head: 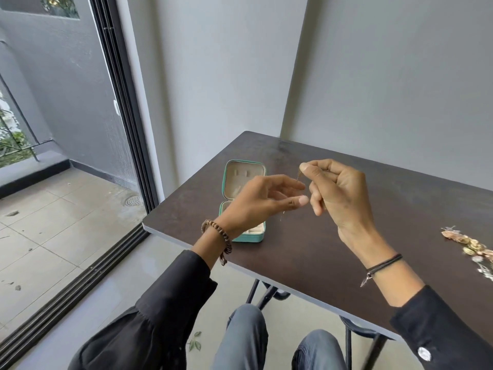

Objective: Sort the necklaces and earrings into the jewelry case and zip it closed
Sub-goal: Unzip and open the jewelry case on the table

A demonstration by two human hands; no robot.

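A dark brown rectangular tabletop (306,249) stands in a grey-walled corner beside a sliding glass door (80,129). The open teal zip-around jewelry case (244,182) (cream-lined) lies near its left edge. The right hand (338,193) pinches a thin chain (298,175); the left hand (256,201) is spread loosely beside it. Heaped jewelry (472,247) lies far right.

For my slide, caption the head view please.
Right hand pinches a thin chain above the open teal jewelry case.

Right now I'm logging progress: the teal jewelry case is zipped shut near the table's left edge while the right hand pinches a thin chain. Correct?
Not quite. The head view shows the teal jewelry case lying open, lid up, not zipped. The rest holds: it sits near the left edge of the table, and the right hand pinches a thin chain.
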